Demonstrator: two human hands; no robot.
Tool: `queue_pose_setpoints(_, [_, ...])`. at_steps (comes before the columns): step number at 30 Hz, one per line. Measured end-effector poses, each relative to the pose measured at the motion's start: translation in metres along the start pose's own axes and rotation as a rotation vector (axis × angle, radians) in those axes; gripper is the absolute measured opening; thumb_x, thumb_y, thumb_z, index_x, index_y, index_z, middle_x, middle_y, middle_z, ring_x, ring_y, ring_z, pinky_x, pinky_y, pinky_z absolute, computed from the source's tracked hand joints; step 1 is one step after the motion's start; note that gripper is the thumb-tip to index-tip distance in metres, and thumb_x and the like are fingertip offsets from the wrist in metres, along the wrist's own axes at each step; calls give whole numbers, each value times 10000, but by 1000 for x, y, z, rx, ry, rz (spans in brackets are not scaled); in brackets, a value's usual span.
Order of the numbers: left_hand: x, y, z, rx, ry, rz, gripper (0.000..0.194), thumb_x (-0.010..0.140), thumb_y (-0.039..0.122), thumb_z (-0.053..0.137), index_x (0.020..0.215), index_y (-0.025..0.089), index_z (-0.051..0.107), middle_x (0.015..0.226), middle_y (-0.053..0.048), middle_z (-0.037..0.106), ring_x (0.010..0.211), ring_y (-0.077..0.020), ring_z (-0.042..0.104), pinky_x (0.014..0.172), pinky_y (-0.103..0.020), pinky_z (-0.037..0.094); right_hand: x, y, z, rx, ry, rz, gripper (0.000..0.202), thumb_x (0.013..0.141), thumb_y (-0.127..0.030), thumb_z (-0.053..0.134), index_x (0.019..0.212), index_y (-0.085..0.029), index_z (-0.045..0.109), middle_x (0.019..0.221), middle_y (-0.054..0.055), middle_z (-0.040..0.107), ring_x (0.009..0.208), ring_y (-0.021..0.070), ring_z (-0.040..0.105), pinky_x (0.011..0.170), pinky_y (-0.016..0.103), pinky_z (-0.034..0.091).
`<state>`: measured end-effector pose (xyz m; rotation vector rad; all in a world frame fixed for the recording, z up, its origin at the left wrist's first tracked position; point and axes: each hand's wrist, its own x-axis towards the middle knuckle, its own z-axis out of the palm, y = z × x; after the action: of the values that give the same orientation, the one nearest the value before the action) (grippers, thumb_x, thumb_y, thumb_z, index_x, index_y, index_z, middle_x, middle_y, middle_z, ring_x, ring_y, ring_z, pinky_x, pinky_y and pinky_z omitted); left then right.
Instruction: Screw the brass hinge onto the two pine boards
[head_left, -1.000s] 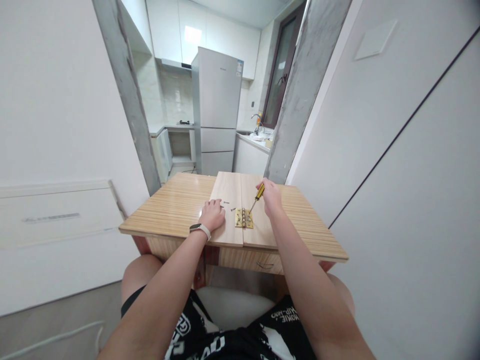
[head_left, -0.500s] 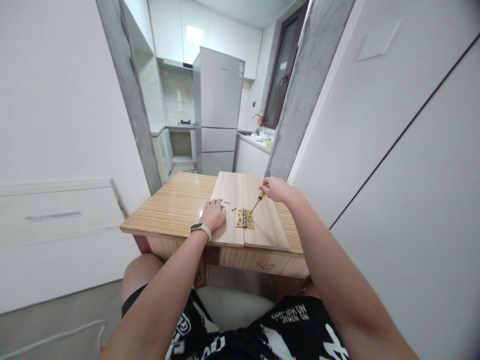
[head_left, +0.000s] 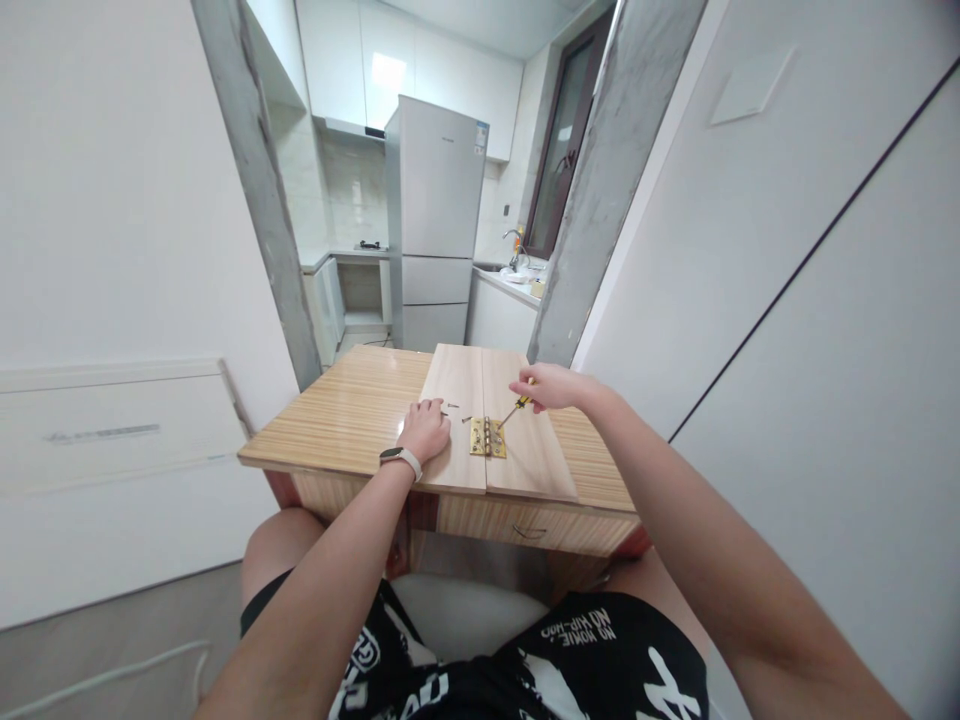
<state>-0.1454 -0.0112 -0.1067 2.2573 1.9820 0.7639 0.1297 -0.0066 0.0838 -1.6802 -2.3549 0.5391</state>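
Note:
Two pale wooden boards [head_left: 529, 465] lie side by side on the wooden desk [head_left: 337, 405]. A brass hinge [head_left: 487, 438] spans their seam near the front. My right hand [head_left: 551, 387] is closed around a yellow and black screwdriver [head_left: 523, 402], its shaft slanting down to the hinge's right leaf. Resting on the left board, my left hand [head_left: 425, 430] lies flat with its fingers spread a little. Loose screws [head_left: 466, 419] lie on the left board, between that hand and the hinge.
Below the desk top is a drawer with a metal handle [head_left: 529, 531]. Beyond the desk stand a grey fridge [head_left: 439, 190] and a sink counter [head_left: 506, 285]. A white panel [head_left: 810, 300] rises close on the right.
My right hand has moved a little lower, and the screwdriver leans over more. My left hand has stayed in place on the board.

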Motion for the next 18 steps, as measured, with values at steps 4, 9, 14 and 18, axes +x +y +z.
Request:
queue_pose_setpoints(4, [0,0,0,-8,-6,-7,536,995,281,453,1505,136,524,1460,-186,599,1307,-356,507,1128,-473,389,2,-3,3,-241,80,34,519,934,-582,729,577,-226,602,409,16,537,498,203,612,664,332,466])
queue_pose_setpoints(9, [0,0,0,-5,-9,-11,535,993,283,457,1506,144,522,1459,-186,597,1317,-352,503,1129,-468,385,5,-2,-1,-290,90,-30,239,835,-323,854,691,-234,685,603,18,683,683,215,677,690,301,446])
queue_pose_setpoints(14, [0,0,0,-1,-2,4,538,994,287,453,1503,128,525,1455,-194,598,1308,-355,503,1133,-472,380,7,-2,-3,-241,97,-87,257,642,-253,956,751,-244,723,786,24,765,773,219,697,699,286,469])
queue_pose_setpoints(18, [0,1,-1,5,-6,-5,536,994,292,456,1503,141,527,1461,-194,594,1299,-357,506,1133,-484,376,7,-6,0,-256,25,19,334,816,-491,852,677,-231,696,514,24,641,639,228,680,694,319,492])
